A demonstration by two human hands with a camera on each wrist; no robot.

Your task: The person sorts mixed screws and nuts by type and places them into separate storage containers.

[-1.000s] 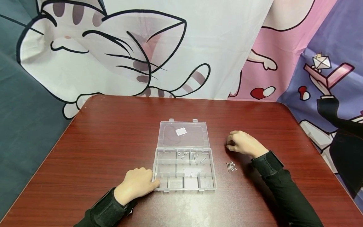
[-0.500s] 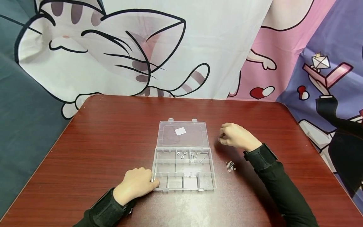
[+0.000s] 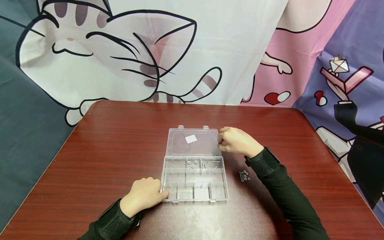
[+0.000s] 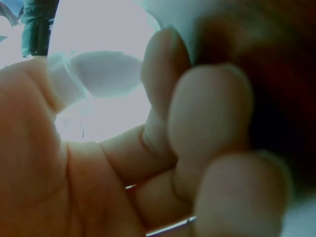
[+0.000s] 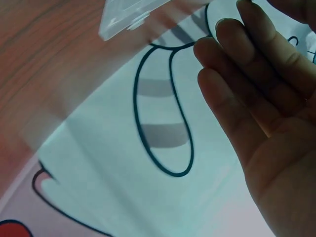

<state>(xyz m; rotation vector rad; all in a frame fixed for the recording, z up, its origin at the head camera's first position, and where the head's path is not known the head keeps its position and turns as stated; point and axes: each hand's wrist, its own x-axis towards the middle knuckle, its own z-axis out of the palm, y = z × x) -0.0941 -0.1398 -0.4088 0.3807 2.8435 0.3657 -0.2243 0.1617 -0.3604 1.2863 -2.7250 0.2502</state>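
Observation:
A clear plastic compartment box [image 3: 195,175] lies on the table with its lid [image 3: 193,141] laid back flat behind it. At the box's front left corner my left hand [image 3: 145,193] grips the side wall, its thumb on top of the rim; in the left wrist view its fingers [image 4: 210,113] curl inward. My right hand [image 3: 238,140] is at the lid's right edge, fingertips overlapping that edge. In the right wrist view, its fingers [image 5: 247,74] are loosely extended near the lid's corner [image 5: 123,19], with nothing visible in them.
Inside the back compartments lie a few nuts [image 3: 193,166] and several small screws [image 3: 205,165]. To the right of the box sits a little group of screws [image 3: 241,176] and nuts [image 3: 246,175] on the reddish wooden table [image 3: 120,133]. A printed cloth [image 3: 240,50] hangs behind.
My right hand has moved left and away from me, from beside the loose screws to the lid's right edge. My left hand and the box have stayed put.

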